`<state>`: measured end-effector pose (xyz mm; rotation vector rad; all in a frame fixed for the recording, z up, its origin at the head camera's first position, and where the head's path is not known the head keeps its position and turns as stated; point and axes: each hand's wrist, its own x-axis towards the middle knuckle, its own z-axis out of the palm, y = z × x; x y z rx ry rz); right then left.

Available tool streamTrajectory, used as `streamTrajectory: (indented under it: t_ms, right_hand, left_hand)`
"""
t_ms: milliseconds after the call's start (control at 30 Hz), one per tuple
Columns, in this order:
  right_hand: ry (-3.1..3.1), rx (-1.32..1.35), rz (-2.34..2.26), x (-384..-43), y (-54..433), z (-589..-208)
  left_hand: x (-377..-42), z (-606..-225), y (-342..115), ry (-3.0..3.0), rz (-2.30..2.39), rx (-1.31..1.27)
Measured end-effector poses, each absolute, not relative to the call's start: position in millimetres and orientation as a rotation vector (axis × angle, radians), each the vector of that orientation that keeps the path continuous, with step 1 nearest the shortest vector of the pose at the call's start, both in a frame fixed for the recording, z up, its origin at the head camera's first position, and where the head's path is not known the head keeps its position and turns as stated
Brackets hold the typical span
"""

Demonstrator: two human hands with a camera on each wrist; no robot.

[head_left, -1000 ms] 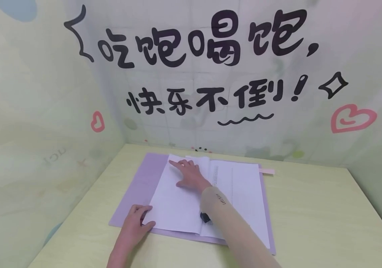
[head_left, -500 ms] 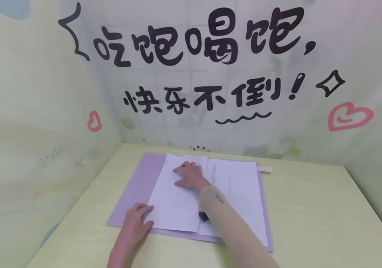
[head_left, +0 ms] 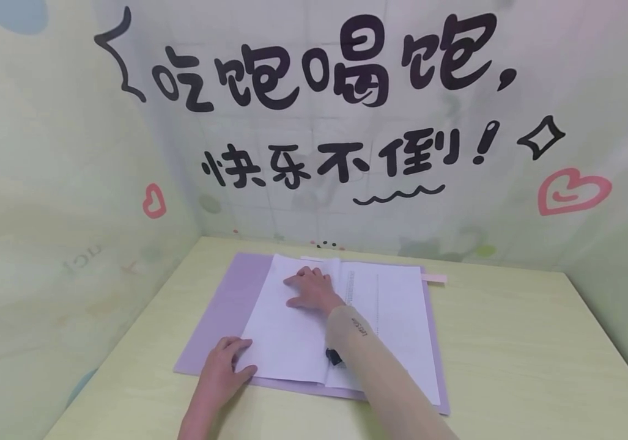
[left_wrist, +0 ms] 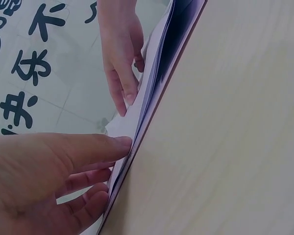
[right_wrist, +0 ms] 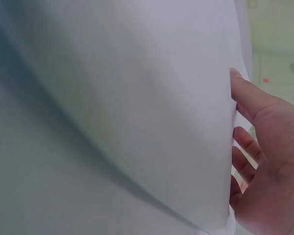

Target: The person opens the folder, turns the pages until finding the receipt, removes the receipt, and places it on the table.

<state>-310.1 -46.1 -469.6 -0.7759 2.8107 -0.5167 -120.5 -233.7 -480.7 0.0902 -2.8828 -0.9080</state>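
A purple-covered booklet (head_left: 222, 311) lies spread on the table, with a blank white page (head_left: 286, 342) on its left side and a printed page (head_left: 402, 330) on its right. My left hand (head_left: 220, 373) is at the lower left corner of the white page, thumb on the near edge and fingers along the outer edge. In the left wrist view, several layers of paper (left_wrist: 154, 73) fan slightly apart above the cover. My right hand (head_left: 312, 290) rests on the upper part of the left page, thumb and index finger spread, the other fingers bent. The right forearm hides part of the fold.
The pale wooden table (head_left: 517, 354) extends to the right of the booklet. A pink tab (head_left: 436, 279) sticks out past its right edge. A small black object (head_left: 334, 356) shows beneath the right wrist. Printed curtain walls (head_left: 302, 214) enclose the table's back and sides.
My right hand has drawn back a little from the page's upper left corner toward the fold, then stays nearly still. My left hand keeps its place at the lower corner.
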Motion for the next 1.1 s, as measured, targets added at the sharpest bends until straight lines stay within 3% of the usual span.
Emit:
streamTrajectory:
  t_ms: [633,900,1100]
  right_hand:
    - [2.787,-0.806,-0.52,-313,-35,-471]
    - [2.65,-0.868,-0.952,-316,-1,-459]
    - [2.686,-0.659,-1.19,-311,38,-441]
  left_hand:
    - [-122,-477,-229,-2.896,-0.912,0.085]
    - [-121,-476,-232,-2.89,-0.883,0.077]
    - [-121,-477,-232,-2.898,-0.855,0.074]
